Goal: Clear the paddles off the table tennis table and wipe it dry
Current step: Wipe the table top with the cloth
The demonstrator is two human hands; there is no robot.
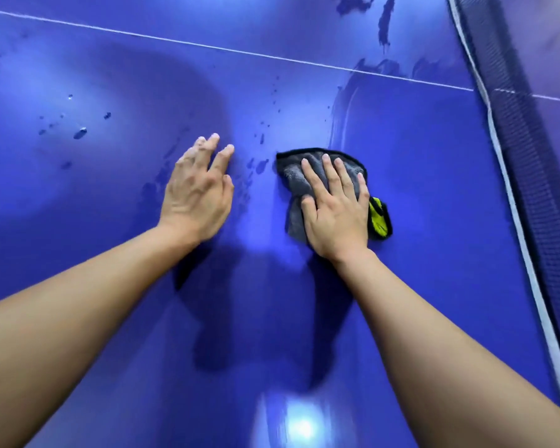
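Wet blue table (pixel 110 286): right hand (pixel 337 215) flat on grey cloth (pixel 293 176); left hand (pixel 196 195) open.

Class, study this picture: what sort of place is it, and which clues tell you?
Probably a games room or sports hall, though only the table top shows. Clues: its blue surface with a white line, a dark net with a white band, and water drops on it.

Net (pixel 537 176): dark mesh, white band along its edge, well right of the right grip (pixel 335 208).
Glare (pixel 299 425): blurred bright patch of reflected light, well below that grip, nearer the viewer.
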